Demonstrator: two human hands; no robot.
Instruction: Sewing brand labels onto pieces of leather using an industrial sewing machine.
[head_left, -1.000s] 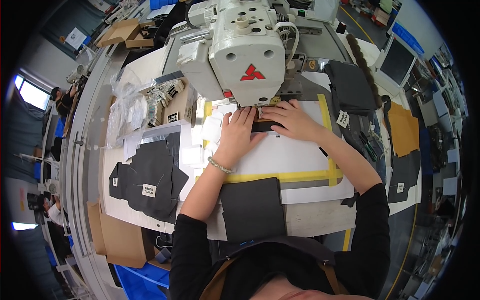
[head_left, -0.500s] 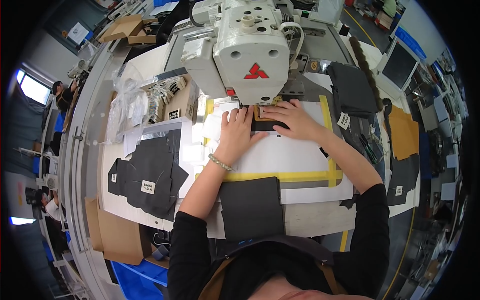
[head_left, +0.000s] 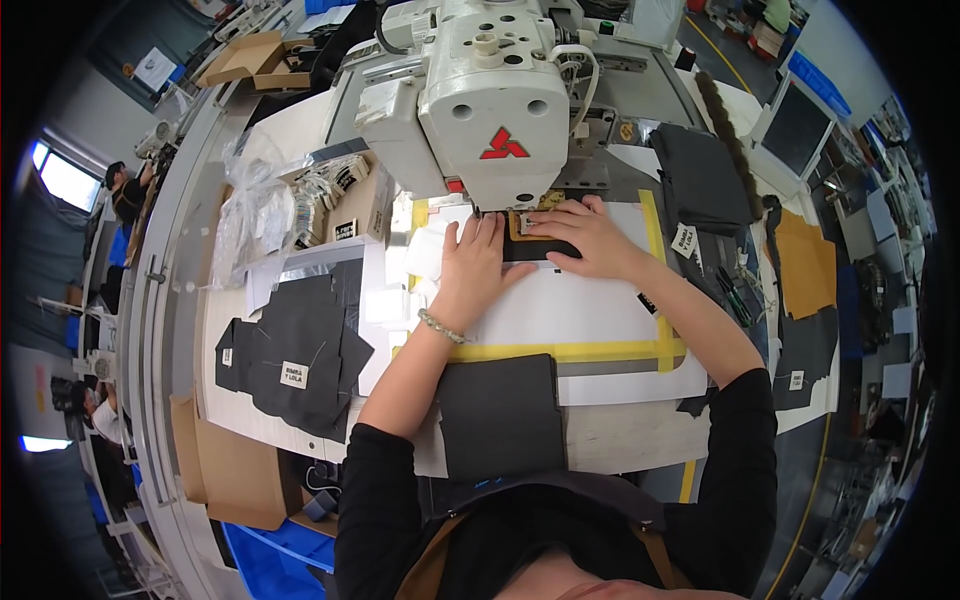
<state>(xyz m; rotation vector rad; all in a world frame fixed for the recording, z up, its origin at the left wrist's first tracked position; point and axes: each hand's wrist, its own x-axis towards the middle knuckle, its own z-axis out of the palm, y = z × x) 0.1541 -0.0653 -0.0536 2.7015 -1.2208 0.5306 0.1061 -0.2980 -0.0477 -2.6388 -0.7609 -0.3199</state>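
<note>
A dark fabric piece (head_left: 535, 250) lies flat under the head of a white industrial sewing machine (head_left: 490, 110). A small tan frame (head_left: 514, 224) with a pale label in it rests on the fabric. My left hand (head_left: 472, 262), with a beaded bracelet on its wrist, presses down at the fabric's left side, fingers stretched forward and thumb out to the right. From the right, my right hand (head_left: 592, 240) lies over the frame and fabric, fingers extended leftward and touching them. The machine's head hides the needle area and some fingertips come close under it.
Yellow tape (head_left: 520, 352) borders the white work plate. Dark fabric stacks lie in front (head_left: 502, 415), at left (head_left: 310, 335) and at right (head_left: 705, 180). A cardboard box (head_left: 372, 215) holds several labels. Green-handled snips (head_left: 735, 297) lie at right, near a monitor (head_left: 797, 125).
Both hands stay on the fabric in nearly the same pose. The machine's head appears slightly farther left and lower in the picture.
</note>
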